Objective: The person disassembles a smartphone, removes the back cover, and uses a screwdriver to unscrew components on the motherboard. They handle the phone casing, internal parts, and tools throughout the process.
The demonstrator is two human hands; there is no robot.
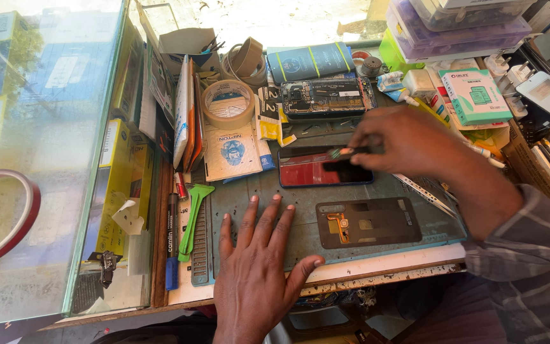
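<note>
Grey-green rubber work mat [249, 191] lies under the left hand [256, 255], fingers spread wide and flat. At one o'clock from it the right hand [402, 141] pinches a thin, dark screwdriver [346, 151] over one glossy red-black phone screen [319, 171]. One flat dark back frame [367, 222] lies at six o'clock from that screen, one opened phone [327, 95] at twelve. One round tape roll [227, 102] sits at ten.

Cluttered bench [377, 264]; grey mat [249, 191], tape roll [228, 102]
</note>
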